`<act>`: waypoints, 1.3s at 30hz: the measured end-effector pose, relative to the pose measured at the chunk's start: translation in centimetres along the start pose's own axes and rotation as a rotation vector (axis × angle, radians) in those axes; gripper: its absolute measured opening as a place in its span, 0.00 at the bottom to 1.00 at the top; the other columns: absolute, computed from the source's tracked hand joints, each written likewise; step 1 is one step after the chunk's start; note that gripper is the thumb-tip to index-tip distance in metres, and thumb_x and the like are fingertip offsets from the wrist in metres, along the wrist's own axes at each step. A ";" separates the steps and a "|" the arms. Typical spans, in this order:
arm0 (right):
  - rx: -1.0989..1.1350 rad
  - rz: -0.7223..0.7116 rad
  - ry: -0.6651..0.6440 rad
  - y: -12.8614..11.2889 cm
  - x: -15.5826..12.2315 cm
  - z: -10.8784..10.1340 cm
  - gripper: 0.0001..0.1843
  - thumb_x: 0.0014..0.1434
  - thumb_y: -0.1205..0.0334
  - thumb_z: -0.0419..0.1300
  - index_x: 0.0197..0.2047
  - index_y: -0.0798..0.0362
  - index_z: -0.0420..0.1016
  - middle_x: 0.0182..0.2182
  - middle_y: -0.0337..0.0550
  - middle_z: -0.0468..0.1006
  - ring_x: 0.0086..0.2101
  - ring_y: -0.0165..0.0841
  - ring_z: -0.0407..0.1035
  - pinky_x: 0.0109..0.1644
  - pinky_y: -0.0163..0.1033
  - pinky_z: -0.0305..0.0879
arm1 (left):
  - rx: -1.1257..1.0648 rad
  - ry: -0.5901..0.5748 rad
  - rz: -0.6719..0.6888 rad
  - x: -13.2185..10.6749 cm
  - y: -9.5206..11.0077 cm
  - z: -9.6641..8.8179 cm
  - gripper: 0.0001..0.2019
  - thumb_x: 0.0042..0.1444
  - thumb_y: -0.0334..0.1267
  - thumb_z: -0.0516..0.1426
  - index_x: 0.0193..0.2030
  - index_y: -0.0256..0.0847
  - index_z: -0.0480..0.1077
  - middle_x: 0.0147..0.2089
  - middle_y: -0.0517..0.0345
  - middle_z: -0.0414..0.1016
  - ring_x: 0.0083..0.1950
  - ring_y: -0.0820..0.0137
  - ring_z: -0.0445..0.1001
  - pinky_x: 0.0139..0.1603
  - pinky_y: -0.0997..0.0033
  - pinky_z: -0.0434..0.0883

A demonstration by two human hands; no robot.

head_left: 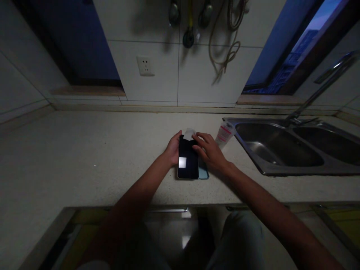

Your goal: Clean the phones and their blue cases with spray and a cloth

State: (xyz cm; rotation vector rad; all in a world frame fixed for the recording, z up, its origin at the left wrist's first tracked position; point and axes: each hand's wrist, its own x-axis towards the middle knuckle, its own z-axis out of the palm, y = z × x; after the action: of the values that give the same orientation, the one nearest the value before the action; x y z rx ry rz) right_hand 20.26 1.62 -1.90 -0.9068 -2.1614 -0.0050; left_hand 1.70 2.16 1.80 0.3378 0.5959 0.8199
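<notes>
A dark-screened phone (188, 165) is upright in front of me over the worktop, its screen facing up. My left hand (172, 150) grips its left edge, thumb near the top corner. A small white tissue (189, 134) lies against the phone's upper end. The fingers of my right hand (209, 150) are bent over the screen's right side, the forefinger pressing the tissue's edge. Partly hidden under the phone and my right hand is a light blue phone case (203, 171). A clear plastic cup (224, 134) with pink print stands just beyond my right hand.
A double steel sink (278, 148) with a tall tap (317, 88) is set into the worktop (70, 157) at right. Pipe valves (188, 37), a hanging cord (225, 62) and a socket (145, 66) are on the tiled wall. The worktop's front edge is close below the phone.
</notes>
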 end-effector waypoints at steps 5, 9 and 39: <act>0.034 0.016 0.013 -0.1 0.0 -0.3 0.23 0.72 0.51 0.50 0.66 0.44 0.68 0.57 0.54 0.73 0.57 0.49 0.66 0.59 0.62 0.67 | 0.024 -0.006 -0.010 -0.1 -0.3 0.4 0.26 0.67 0.53 0.47 0.50 0.32 0.75 0.36 0.43 0.82 0.37 0.56 0.81 0.46 0.53 0.75; 0.056 -0.135 -0.023 -1.5 0.2 -0.5 0.20 0.71 0.52 0.52 0.61 0.48 0.73 0.55 0.54 0.75 0.56 0.47 0.67 0.59 0.60 0.67 | 0.001 0.027 0.003 0.1 -0.2 0.1 0.25 0.66 0.54 0.50 0.46 0.32 0.77 0.31 0.46 0.80 0.33 0.58 0.80 0.41 0.58 0.75; 0.189 0.135 0.216 -1.0 0.4 -0.7 0.16 0.66 0.50 0.59 0.52 0.48 0.76 0.47 0.51 0.77 0.48 0.44 0.72 0.52 0.53 0.70 | -0.003 0.033 0.038 0.2 0.1 -0.3 0.29 0.66 0.57 0.46 0.51 0.33 0.74 0.37 0.41 0.81 0.37 0.54 0.81 0.45 0.51 0.75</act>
State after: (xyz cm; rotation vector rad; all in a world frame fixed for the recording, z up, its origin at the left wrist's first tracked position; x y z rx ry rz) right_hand 19.91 0.93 -0.88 -0.8965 -1.8636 0.1585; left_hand 1.60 2.40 1.54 0.3339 0.6209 0.8645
